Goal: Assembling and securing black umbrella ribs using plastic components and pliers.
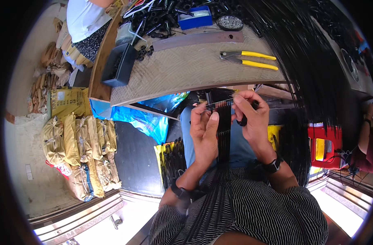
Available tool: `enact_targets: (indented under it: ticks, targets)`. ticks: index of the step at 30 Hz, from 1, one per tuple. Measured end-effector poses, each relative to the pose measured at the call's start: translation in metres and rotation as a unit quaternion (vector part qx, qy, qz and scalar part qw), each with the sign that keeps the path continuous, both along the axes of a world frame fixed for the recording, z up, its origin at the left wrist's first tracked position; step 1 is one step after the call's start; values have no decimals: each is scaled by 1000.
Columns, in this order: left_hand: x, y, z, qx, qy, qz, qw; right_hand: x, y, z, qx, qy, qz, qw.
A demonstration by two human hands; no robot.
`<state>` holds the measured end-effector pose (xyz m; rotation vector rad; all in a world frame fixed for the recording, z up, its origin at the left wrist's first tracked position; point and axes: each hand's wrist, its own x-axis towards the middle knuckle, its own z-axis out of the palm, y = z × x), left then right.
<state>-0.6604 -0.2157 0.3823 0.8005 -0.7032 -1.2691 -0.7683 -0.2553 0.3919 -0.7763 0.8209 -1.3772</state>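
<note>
Judged to be midway through one piece of a long batch. Held up between both hands, over the lap and just short of the near edge of the woven-mat-topped table (186, 69): a flat bundle of thin black strands (224, 130), hanging straight down past the striped clothing. Laid across the top of that bundle, a slim clear-and-dark crosswise strip (218, 104), not yet seen fastened. Left hand (203, 132) raised with thumb pressed against the strands, its grip closed on the bundle. Right hand (251, 118) pinched together on the right end of the strip, with a small black rounded object (243, 121) tucked beneath the fingers; unclear what that was.

Still left, by the look of things: a very large curtain of loose black strands (313, 81) draped over the right of the table, untouched. Yellow-handled pliers (249, 59) lying unused on the mat, well apart from the hands.

Bundle itself: glossy, straight, evenly combed, narrow as a ribbon, ends hidden below. Blue open box (194, 18) and black rectangular tray (119, 65) farther back.
</note>
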Motion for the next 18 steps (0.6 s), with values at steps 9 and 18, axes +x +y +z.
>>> enact_targets:
  ticks: [9, 18]
  targets:
    - [4, 7, -3, 3, 14, 33, 999, 9, 9, -3, -46, 50, -38, 997]
    - [6, 10, 4, -18, 4, 54, 998, 9, 7, -9, -41, -1, 8, 999]
